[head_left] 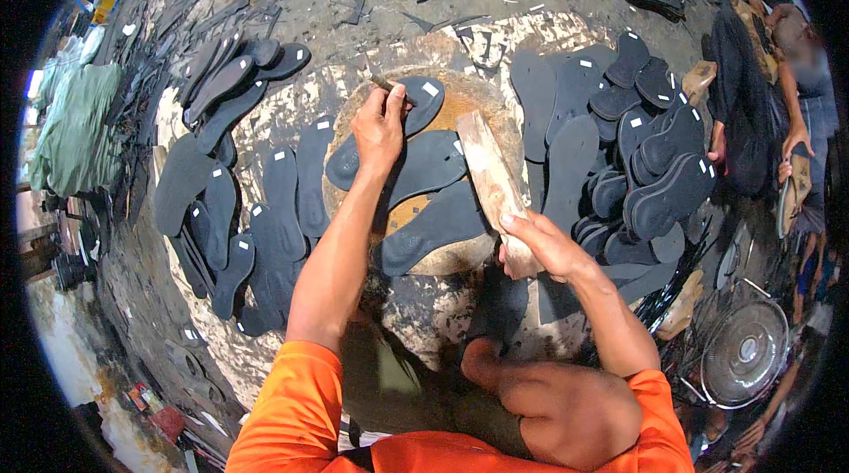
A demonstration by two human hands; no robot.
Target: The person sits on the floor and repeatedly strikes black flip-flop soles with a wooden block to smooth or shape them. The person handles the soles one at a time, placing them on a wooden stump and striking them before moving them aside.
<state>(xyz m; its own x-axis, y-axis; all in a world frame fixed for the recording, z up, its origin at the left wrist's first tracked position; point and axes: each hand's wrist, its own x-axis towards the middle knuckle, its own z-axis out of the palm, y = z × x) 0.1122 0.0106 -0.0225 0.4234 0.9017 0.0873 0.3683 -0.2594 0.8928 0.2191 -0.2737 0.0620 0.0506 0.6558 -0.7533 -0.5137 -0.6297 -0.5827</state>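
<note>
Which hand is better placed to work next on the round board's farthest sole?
Left, most likely: the left hand holds a short dark tool over that sole, while the right hand grips a wooden block, nearer the body.

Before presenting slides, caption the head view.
Left hand grips a slim brown rod, right hand a pale wooden slab, amid black soles.

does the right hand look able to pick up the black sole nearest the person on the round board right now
Probably not: the right hand is gripping a wooden block. The black sole lies close by, its upper face mostly uncovered, so emptying that hand would likely suffice.
</note>
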